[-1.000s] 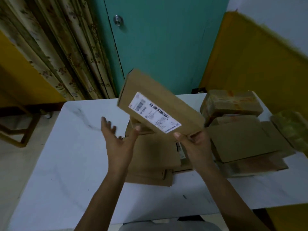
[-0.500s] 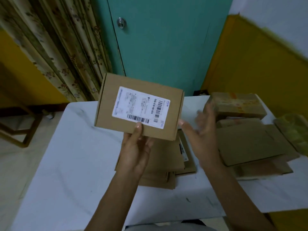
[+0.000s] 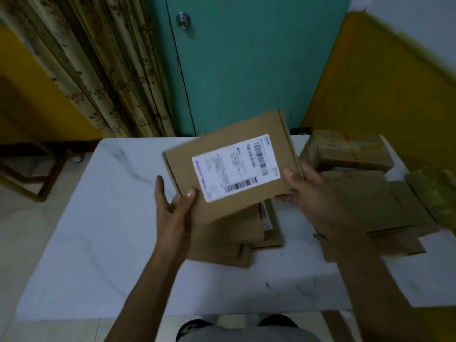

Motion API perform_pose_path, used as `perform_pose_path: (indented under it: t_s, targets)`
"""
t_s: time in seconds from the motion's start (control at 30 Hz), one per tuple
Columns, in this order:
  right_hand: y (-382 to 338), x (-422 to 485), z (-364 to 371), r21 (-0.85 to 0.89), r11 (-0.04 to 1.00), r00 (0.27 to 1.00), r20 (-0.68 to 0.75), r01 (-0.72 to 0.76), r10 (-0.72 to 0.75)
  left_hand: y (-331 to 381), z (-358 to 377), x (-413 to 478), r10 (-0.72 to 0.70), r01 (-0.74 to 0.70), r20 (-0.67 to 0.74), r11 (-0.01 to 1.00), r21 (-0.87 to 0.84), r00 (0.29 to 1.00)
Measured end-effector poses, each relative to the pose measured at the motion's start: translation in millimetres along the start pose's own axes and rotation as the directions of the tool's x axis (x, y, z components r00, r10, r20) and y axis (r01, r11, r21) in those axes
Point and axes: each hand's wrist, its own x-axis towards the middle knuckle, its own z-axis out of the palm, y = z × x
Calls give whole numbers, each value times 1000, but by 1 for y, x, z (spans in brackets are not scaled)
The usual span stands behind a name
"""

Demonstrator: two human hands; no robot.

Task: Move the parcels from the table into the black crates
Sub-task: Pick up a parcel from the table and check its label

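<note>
I have one flat parcel (image 3: pixel 243 206) lifted clear of the worktop (image 3: pixel 98 230), tilted, with its white label (image 3: pixel 237 167) facing up at me; both hands are holding it. My left hand (image 3: pixel 172 213) pinches the near left corner, thumb (image 3: pixel 188 196) on top beside the label and fingers underneath; my right hand (image 3: pixel 313 201) grips the right edge the same way, thumb on top. So this one is picked up but not yet put away; I judge it to be only at the start of its trip.

A good deal is left. Right under the lifted parcel a stack of flat parcels (image 3: pixel 246 235) lies in the middle of the worktop; toward the right edge lie large flat boxes (image 3: pixel 370 201), overlapping one another; a taped box (image 3: pixel 345 151) sits at the far right corner; a green wrapped parcel (image 3: pixel 436 193) lies at the right edge, partly cut off from my view.

I cannot see the black crates anywhere from here, so I cannot tell how many parcels are already inside; from what lies on the worktop, most of the job seems to be still ahead.
</note>
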Motion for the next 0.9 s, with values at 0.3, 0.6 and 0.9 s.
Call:
perform_pose_path:
  t_s: [0.3, 0.6, 0.9]
  targets:
    - [-9, 20, -2, 66, 997, 994, -99, -44, 50, -23, -3, -48, 160, -137, -74, 958, 251, 984]
    - [25, -21, 90, -31, 998, 975, 220, 47, -39, -5, -34, -75, 216, -192, -81, 952, 239, 973]
    - [21, -51, 130, -78, 988, 975, 187, 136, -120, 33, -93, -81, 206, -238, 134, 922, 306, 969]
